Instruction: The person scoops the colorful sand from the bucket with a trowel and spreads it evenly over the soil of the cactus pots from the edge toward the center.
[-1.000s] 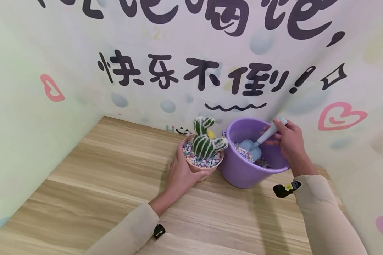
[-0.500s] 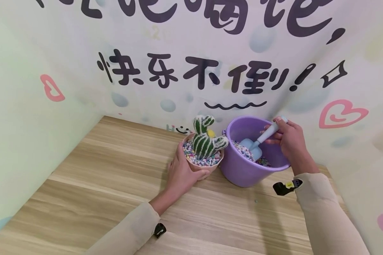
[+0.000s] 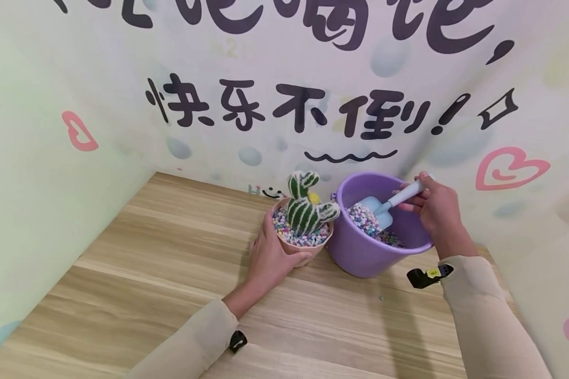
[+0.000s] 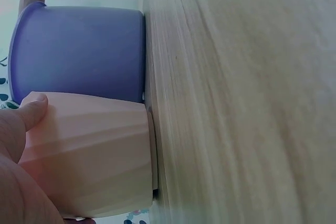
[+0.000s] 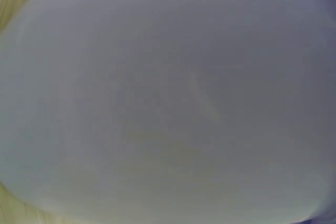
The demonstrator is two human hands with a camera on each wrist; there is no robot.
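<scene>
My left hand [image 3: 270, 255] grips the side of a pale pink flowerpot [image 3: 309, 252], thumb toward the front. In the pot stands a green-and-white toy cactus [image 3: 304, 217] with a yellow flower, bedded in multicoloured pebbles. The left wrist view shows the faceted pot wall [image 4: 94, 156] upright on the table. Just right of it is a purple bucket [image 3: 360, 260]. My right hand [image 3: 440, 210] holds the handle of a light blue toy shovel [image 3: 384, 213] over the bucket's rim. Pebbles [image 3: 363, 218] are heaped at the shovel's blade, inside the bucket.
The wooden table [image 3: 161, 252] meets a printed backdrop [image 3: 218, 137] behind the pot and bucket. One small pebble [image 3: 381, 298] lies on the table in front of the bucket. The bucket's wall [image 5: 168, 98] fills most of the right wrist view, blurred.
The shovel and my right hand have shifted slightly to the right, and more pebbles show on the blade. My left hand and the pot stay in place.
</scene>
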